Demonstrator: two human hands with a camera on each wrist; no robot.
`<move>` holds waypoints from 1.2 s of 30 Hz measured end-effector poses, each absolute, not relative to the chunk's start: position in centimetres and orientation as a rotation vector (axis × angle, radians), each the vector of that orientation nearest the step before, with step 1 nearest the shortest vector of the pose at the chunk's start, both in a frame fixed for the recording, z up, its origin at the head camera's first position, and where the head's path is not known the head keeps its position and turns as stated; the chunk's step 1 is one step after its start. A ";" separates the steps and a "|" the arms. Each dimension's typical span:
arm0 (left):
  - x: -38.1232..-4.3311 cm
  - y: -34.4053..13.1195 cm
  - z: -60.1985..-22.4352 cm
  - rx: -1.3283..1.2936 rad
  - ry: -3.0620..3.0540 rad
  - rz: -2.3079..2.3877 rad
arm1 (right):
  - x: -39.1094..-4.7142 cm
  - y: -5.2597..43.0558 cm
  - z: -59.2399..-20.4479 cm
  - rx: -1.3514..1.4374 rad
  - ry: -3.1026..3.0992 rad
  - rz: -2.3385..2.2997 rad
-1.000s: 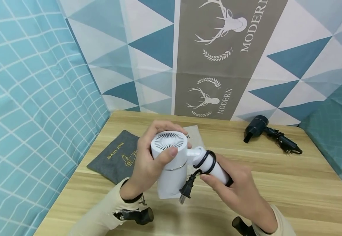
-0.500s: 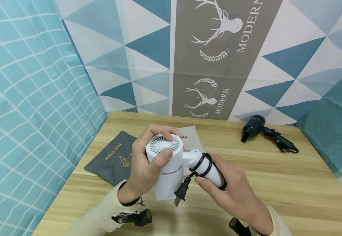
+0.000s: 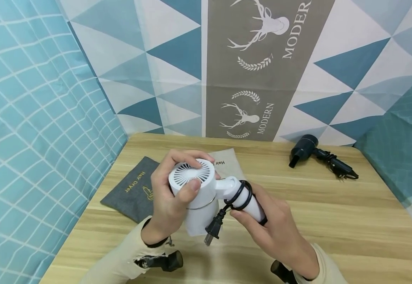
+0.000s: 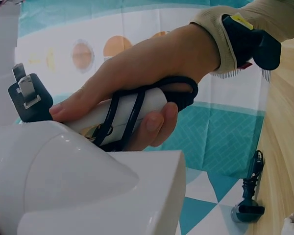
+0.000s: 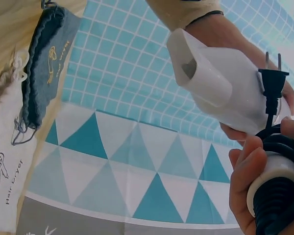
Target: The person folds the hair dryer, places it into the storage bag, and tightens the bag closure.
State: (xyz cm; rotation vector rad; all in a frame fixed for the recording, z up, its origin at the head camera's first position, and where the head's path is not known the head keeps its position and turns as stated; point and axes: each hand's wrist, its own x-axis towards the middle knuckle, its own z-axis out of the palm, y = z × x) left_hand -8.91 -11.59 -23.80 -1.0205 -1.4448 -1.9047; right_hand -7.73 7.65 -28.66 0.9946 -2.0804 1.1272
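Note:
A white folding hair dryer is held over the table between both hands, its vented end up and its flat nozzle pointing down. My left hand wraps round the body, with thumb and a fingertip on the round grille. My right hand grips the handle, which juts out to the right. A black power cord loops round that handle. Its two-pin plug dangles between the hands, prongs down in the head view. In the right wrist view the nozzle opening shows beside the plug.
On the wooden table, a black hair dryer lies at the back right with its cord bundled round the handle. A dark grey pouch marked "Hair Dryer" lies at the left. A light pouch lies partly hidden behind the hands.
Both hands have shifted slightly left with the white hair dryer, and the head view has moved a little too. A left-hand finger has come from the back rim onto the grille.

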 end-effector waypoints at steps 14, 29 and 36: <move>-8.6 -11.5 -23.9 -1.001 -1.357 -1.920 | -7.8 6.6 -29.0 0.996 -1.932 1.100; -8.7 -10.5 -24.5 -0.958 -1.294 -1.947 | -7.8 5.9 -29.6 0.918 -1.898 1.138; -8.2 -10.2 -24.7 -0.951 -1.284 -1.919 | -7.5 5.2 -30.7 0.869 -1.858 1.051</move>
